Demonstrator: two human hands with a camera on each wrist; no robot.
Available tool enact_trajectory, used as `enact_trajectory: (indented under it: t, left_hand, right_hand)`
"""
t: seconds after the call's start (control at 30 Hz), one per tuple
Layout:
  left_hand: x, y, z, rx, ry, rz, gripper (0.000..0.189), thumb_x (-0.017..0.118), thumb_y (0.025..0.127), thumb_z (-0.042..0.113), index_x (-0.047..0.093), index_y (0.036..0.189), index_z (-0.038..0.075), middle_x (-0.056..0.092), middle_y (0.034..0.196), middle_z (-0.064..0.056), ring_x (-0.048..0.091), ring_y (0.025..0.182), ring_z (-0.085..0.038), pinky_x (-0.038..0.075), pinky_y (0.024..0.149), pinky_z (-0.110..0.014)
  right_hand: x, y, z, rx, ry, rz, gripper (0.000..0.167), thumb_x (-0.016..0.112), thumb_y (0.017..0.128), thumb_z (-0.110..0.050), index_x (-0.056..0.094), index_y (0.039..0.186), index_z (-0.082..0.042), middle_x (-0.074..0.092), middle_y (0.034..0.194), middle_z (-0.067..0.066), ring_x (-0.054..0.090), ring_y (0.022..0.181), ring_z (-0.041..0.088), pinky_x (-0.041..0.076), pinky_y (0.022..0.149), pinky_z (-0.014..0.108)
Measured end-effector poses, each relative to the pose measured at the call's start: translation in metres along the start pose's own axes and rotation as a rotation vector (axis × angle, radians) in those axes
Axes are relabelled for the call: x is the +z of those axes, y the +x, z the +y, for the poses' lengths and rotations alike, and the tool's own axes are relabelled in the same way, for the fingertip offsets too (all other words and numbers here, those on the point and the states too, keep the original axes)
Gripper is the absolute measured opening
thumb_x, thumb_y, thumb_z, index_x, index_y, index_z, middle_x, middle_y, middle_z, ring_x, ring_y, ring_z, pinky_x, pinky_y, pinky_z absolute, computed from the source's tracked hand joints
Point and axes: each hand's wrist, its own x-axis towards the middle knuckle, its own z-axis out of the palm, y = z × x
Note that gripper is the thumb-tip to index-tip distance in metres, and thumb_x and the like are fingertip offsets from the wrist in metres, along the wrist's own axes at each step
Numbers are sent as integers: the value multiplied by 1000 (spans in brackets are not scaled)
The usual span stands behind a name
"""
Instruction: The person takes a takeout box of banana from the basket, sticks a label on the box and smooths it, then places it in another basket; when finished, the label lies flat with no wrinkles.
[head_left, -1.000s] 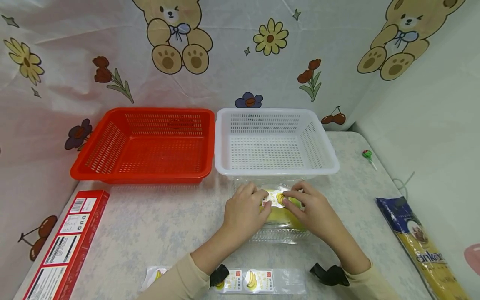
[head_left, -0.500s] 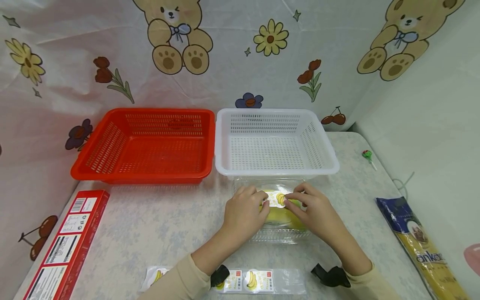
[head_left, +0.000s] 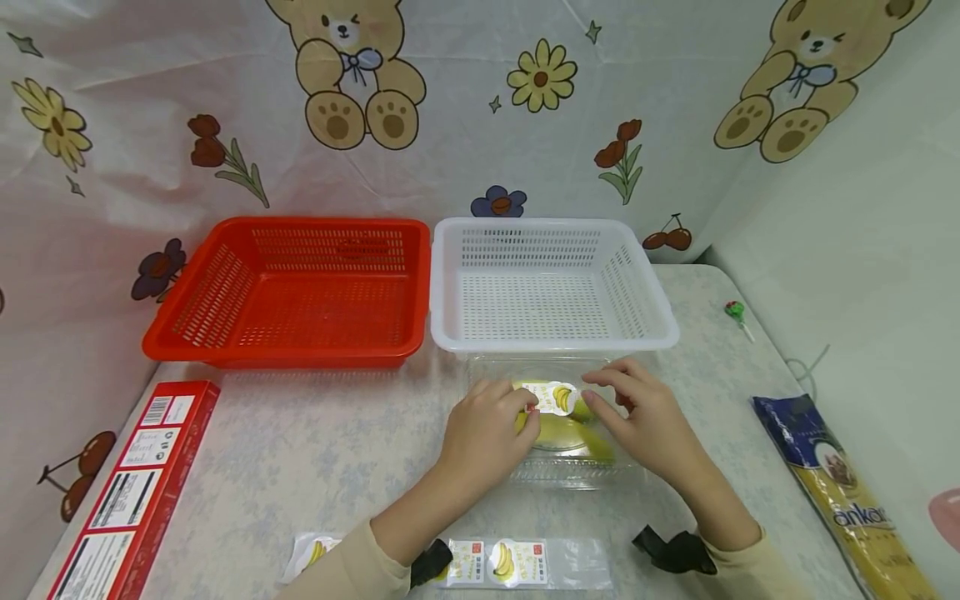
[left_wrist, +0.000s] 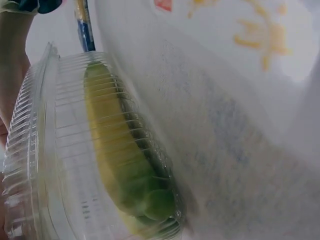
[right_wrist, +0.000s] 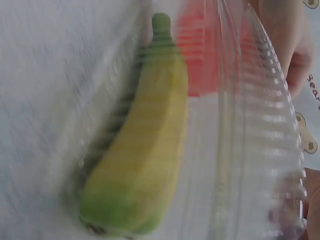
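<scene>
A clear plastic clamshell box (head_left: 558, 477) with bananas (head_left: 558, 437) inside stands on the table in front of the white basket. Over its lid lies a white sticker (head_left: 551, 397) printed with yellow bananas. My left hand (head_left: 486, 429) pinches the sticker's left end between thumb and fingertips. Just off its right end, my right hand (head_left: 651, 417) holds nothing, fingers bent loosely and apart from the thumb. Both wrist views look through the box's ribbed side at a yellow-green banana (left_wrist: 117, 145).
Behind the box stand a red basket (head_left: 322, 354) and a white basket (head_left: 555, 342). A strip of banana stickers (head_left: 517, 562) lies near the front edge. A red box (head_left: 135, 492) lies left; a lollipop (head_left: 736, 312) and a yellow-blue packet (head_left: 840, 492) lie right.
My right hand has let go of the sticker's right end and moved slightly right, its thumb and fingers spreading. My left hand stays at the left end.
</scene>
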Motion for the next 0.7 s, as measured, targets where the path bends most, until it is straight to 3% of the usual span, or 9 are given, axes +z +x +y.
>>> enact_trajectory:
  t: [0.13, 0.27, 0.43, 0.57, 0.7]
  left_hand:
    - [-8, -6, -2, 32, 6, 27, 9, 72, 84, 20, 77, 92, 20, 61, 75, 7, 56, 73, -13, 44, 59, -23]
    - [-17, -12, -6, -3, 8, 21, 19, 72, 84, 26, 75, 102, 20, 63, 82, 7, 57, 78, -12, 46, 61, -24]
    - [-29, -21, -14, -116, -2, -39, 40, 70, 86, 37, 67, 123, 24, 56, 83, 6, 50, 76, -10, 39, 56, -21]
    - [-35, -28, -20, -237, 16, -130, 52, 65, 88, 48, 56, 137, 33, 45, 79, 8, 41, 68, -8, 33, 48, -22]
    - [-38, -33, -26, -328, 20, -216, 60, 58, 90, 59, 42, 146, 45, 46, 80, 6, 41, 61, -10, 33, 45, -26]
  right_hand:
    - [-12, 5, 8, 56, -36, 30, 27, 77, 84, -5, 73, 110, -8, 60, 96, 1, 39, 68, 7, 33, 59, 15]
    - [-24, 14, 22, 136, -78, 39, 31, 74, 88, -10, 70, 118, -9, 55, 96, 6, 38, 72, 15, 32, 60, 20]
    - [-41, 26, 46, 280, -111, -23, 43, 69, 94, -24, 60, 134, -10, 46, 102, 11, 33, 77, 18, 30, 60, 26]
    - [-51, 35, 67, 369, -107, -85, 60, 67, 95, -34, 48, 146, -10, 40, 114, 19, 31, 79, 21, 30, 58, 29]
    - [-53, 42, 89, 426, -88, -125, 72, 67, 94, -39, 38, 153, -12, 36, 125, 26, 34, 85, 26, 31, 63, 32]
